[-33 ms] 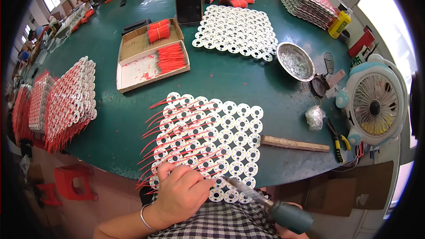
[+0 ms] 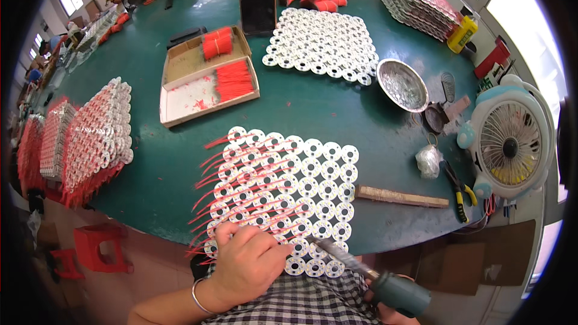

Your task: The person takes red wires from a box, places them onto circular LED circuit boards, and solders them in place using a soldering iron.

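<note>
A panel of round white circuit boards (image 2: 327,189), each with a dark centre hole, lies at the table's near edge. Red wires (image 2: 208,189) run across its left columns and stick out past the left side. My left hand (image 2: 250,262) rests on the panel's lower part, thumb and forefinger pinched on a red wire at a lower disc; the wire's end is barely visible. From the lower right, my right hand (image 2: 391,315) grips a soldering iron (image 2: 400,295) by its dark green handle, largely hiding my fingers. Its blurred tip points at the discs just right of my left fingertips.
Beyond the panel are a cardboard box (image 2: 208,105) of red wires, an upright phone (image 2: 257,0) and more disc panels (image 2: 322,42). A metal bowl (image 2: 402,84), wooden bar (image 2: 402,196), pliers (image 2: 459,195) and fan (image 2: 510,144) sit right. Wired panels (image 2: 99,132) stack left.
The soldering iron has shifted slightly right, its tip a little higher over the discs. My left hand keeps its place and pinch. The whole view has moved by a hair.
</note>
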Demonstrator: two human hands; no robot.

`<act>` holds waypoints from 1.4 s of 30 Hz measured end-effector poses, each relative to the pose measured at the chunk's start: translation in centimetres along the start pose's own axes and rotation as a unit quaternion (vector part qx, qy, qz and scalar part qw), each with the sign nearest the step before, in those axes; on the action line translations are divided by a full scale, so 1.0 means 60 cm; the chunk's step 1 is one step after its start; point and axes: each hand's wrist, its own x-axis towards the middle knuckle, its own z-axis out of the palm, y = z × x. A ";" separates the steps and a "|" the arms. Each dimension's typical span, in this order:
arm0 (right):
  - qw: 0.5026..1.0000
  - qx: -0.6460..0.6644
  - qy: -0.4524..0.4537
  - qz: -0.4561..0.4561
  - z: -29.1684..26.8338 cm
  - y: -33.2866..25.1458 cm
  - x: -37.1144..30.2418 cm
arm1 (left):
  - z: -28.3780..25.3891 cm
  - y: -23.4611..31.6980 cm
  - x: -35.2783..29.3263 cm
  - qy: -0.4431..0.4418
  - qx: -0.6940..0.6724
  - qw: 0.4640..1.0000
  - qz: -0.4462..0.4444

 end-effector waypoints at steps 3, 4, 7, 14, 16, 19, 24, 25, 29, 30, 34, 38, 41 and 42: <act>0.972 0.221 0.059 0.044 0.011 -0.005 0.023 | -0.006 0.006 -0.008 -0.040 0.013 0.999 -0.001; 0.935 0.332 0.068 0.103 0.018 -0.037 0.036 | -0.005 0.004 -0.005 -0.024 0.011 1.000 0.006; 0.918 0.373 0.117 0.063 0.022 -0.044 0.065 | -0.017 0.001 0.017 0.014 -0.034 0.999 -0.007; 0.944 0.308 0.115 0.036 0.011 -0.031 0.077 | -0.066 -0.200 0.202 0.132 0.076 0.988 -0.003; 0.969 0.205 0.134 0.016 0.016 -0.009 0.063 | -0.064 -0.261 0.254 0.107 0.095 0.988 -0.057; 0.986 0.052 0.157 -0.011 0.021 0.015 0.061 | -0.050 -0.314 0.300 0.047 0.126 0.983 -0.123; 0.919 0.274 0.249 0.139 0.035 -0.076 0.084 | -0.029 -0.326 0.329 -0.026 0.138 0.970 -0.200; 0.919 0.271 0.243 0.155 0.034 -0.078 0.084 | -0.028 -0.322 0.326 -0.008 0.146 0.970 -0.192; 0.948 0.210 0.194 0.137 0.028 -0.055 0.084 | -0.023 -0.327 0.322 0.001 0.154 0.974 -0.168; 0.948 0.210 0.194 0.138 0.028 -0.055 0.086 | -0.022 -0.326 0.324 0.000 0.153 0.974 -0.168; 0.910 0.396 0.115 0.047 0.031 -0.053 0.102 | -0.020 -0.312 0.324 0.010 0.220 0.967 -0.127; 0.911 0.406 0.068 0.009 0.028 -0.030 0.097 | -0.005 -0.330 0.326 0.015 0.208 0.969 -0.128; 0.910 0.408 0.071 0.029 0.025 -0.037 0.094 | -0.006 -0.320 0.319 0.046 0.209 0.972 -0.094; 0.910 0.408 0.072 0.030 0.024 -0.037 0.092 | -0.004 -0.319 0.318 0.045 0.208 0.973 -0.094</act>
